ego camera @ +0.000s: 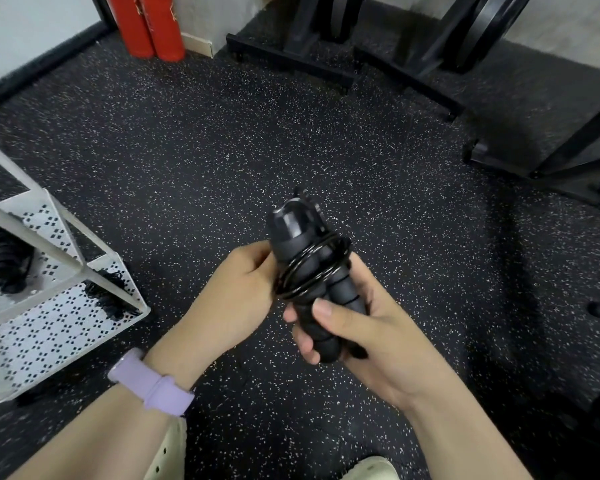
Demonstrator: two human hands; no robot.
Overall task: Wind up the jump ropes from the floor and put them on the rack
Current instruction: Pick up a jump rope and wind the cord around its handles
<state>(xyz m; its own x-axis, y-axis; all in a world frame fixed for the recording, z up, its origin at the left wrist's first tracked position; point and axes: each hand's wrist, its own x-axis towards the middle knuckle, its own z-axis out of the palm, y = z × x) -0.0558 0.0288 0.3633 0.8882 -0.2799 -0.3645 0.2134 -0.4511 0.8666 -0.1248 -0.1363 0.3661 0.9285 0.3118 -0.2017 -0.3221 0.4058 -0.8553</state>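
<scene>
The rope [312,268] is coiled round both handles [321,282], held in the air above the floor [187,161], well right of the rack [70,306]. If my grip slackens, I judge the loose loops could slide off and unwind. My right hand [368,327] curls round the handles' lower end; my left hand [236,292] pinches the coil from the side, wrist bent inward
</scene>
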